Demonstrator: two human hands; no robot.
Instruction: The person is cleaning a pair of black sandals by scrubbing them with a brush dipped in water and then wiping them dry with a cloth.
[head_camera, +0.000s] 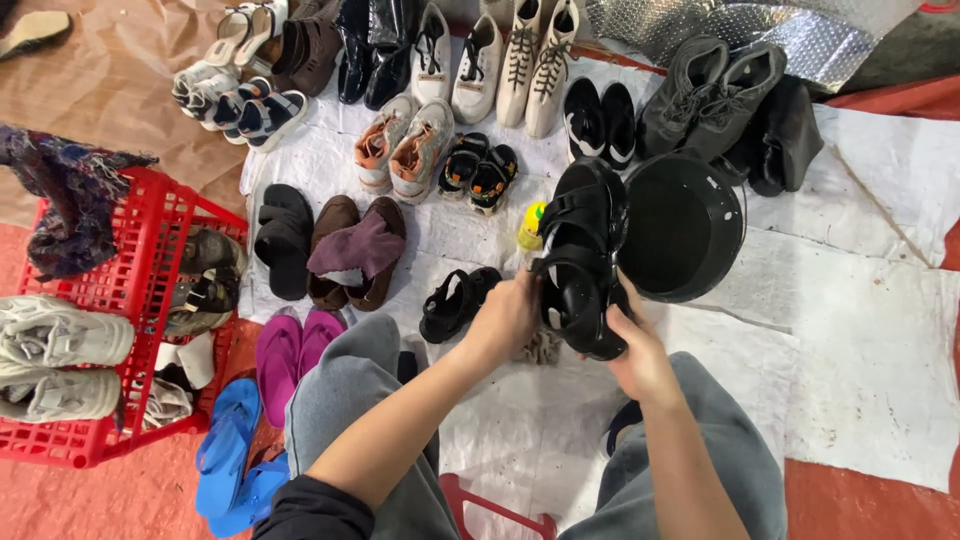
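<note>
Black sandal held upright between both hands, toe end pointing away from me.

I see the black sandal (582, 260) lifted above the white sheet (850, 330), its long axis running from my hands up toward the far rows of shoes, leaning a little to the right. My left hand (505, 318) is curled against its left edge near the heel end, fingers closed on the strap side; my right hand (640, 355) cups it from below and the right, fingers wrapped around the heel, though I cannot tell how hard they press. Both hands touch it, the right lower and nearer me. Its mate, another black sandal (455, 303), lies flat on the sheet just left of my left hand, and a round black basin (682, 225) sits just right of the held one.
</note>
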